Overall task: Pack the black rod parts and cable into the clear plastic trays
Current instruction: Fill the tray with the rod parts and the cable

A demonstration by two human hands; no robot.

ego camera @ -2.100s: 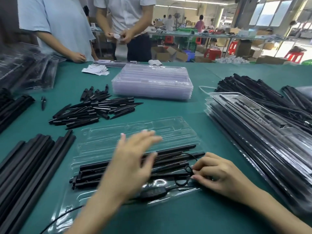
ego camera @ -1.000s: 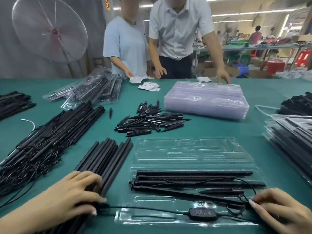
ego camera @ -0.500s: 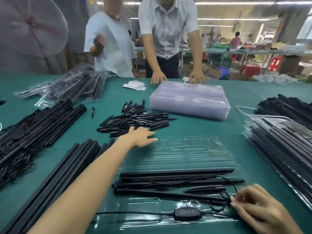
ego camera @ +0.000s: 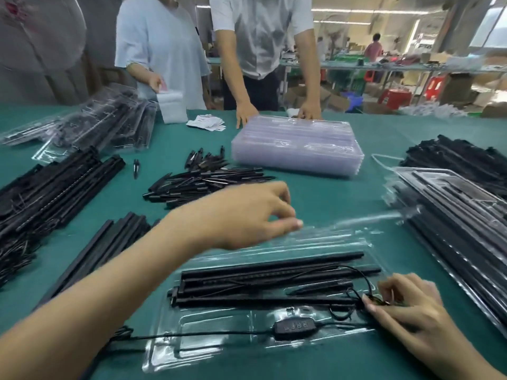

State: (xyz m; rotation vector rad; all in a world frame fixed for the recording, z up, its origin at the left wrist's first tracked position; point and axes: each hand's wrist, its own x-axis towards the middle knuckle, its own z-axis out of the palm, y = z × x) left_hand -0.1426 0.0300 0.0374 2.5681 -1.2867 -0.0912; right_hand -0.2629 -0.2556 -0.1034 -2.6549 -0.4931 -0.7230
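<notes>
left hand [ego camera: 247,215] pinches flimsy tray [ego camera: 315,239] lid edge; right hand [ego camera: 406,311] pinches limp cable [ego camera: 354,300]; rods [ego camera: 274,281] stiff.

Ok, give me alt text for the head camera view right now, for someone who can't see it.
The left hand pinches the far edge of a clear tray holding black rods and a cable with an inline controller, while the right hand presses the cable loop at the tray's right end, on a green table.
</notes>
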